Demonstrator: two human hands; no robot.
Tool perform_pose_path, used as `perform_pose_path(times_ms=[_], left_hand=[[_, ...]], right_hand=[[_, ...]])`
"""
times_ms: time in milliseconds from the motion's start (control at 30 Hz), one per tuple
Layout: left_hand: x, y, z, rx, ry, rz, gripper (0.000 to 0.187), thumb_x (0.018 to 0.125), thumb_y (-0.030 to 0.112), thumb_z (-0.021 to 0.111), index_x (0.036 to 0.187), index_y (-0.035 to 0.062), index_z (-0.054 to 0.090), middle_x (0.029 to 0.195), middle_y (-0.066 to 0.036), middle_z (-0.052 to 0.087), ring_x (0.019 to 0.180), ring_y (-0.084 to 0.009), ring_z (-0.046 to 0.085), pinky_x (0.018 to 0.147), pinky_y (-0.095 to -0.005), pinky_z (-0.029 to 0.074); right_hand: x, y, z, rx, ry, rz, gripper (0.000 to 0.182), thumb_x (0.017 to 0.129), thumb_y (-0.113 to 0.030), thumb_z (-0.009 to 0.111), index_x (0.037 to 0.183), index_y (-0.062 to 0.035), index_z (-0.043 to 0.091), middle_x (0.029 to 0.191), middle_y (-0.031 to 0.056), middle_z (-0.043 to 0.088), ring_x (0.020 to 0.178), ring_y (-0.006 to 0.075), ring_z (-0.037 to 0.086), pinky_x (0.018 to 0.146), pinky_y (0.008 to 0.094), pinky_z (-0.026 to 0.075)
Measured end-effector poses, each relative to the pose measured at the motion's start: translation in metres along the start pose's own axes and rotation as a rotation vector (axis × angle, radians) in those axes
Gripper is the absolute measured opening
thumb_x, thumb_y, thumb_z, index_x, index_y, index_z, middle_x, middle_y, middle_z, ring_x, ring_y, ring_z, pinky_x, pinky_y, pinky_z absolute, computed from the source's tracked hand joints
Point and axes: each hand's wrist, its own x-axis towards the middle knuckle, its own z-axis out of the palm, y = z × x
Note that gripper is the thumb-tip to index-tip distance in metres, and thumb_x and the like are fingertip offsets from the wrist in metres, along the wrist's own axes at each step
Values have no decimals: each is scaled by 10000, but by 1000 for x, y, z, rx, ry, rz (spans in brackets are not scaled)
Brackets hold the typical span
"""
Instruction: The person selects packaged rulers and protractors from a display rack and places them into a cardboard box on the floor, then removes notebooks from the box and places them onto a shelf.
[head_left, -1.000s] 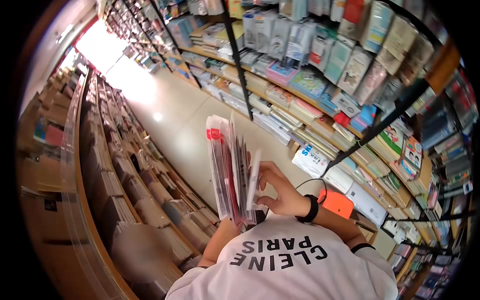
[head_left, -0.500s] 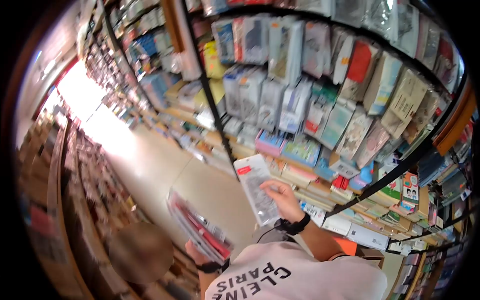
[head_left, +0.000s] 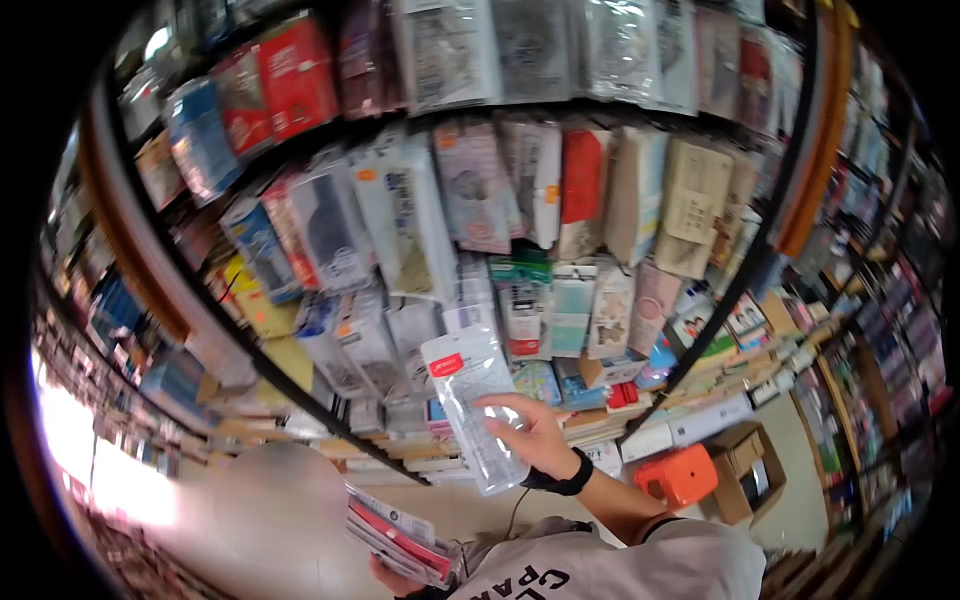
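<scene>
My right hand (head_left: 535, 435) is closed on a clear plastic packet (head_left: 475, 410) with a white top and a red label. Its thumb and fingers pinch the packet's right side, in front of the hanging goods. Low in the view, my left hand (head_left: 385, 574) grips a stack of flat packets (head_left: 400, 535), red and white with clear wrapping. The stack partly hides that hand's fingers. A black band (head_left: 565, 475) circles my right wrist.
Rows of packaged goods hang on a rack (head_left: 520, 200) ahead, between dark slanting posts. Below them, boxes and packs fill a low shelf. To the right on the floor stand an orange stool (head_left: 678, 475) and an open cardboard box (head_left: 745, 470). A blurred round patch covers the lower left.
The view has swung right to face the rack. My right hand still holds the clear packet, now before the hanging goods, and my left hand with its stack sits lower in view.
</scene>
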Motion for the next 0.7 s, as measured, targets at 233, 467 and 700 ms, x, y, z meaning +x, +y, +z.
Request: perform_pose_path(times_ms=[233,467,700], left_hand=[[89,20,27,120,-256,-236,584,853,475,426,1312,113,440,1205,-112,549,1049,-310,551,874,-473,466],[146,26,-1,-225,-208,-815,354,820,193,565,1125,14,543,929,-158,604,798,-263,587,667,-366,512],[130,26,3,-228,-70,-866,368,863,335,466,1037,45,611,987,-144,616,868,-283,597,719,-410,525]], right_hand=[[-34,-21,-40,-46,471,-4,288,862,-24,582,1147,26,583,1120,71,609,1017,116,539,875,247,420],[-54,-29,-38,-126,819,-101,319,835,4,589,1151,42,581,1152,106,603,1078,157,534,951,281,382],[-48,-32,-23,-161,964,-177,317,817,-17,625,1127,44,603,1126,115,615,1067,165,540,945,288,387]])
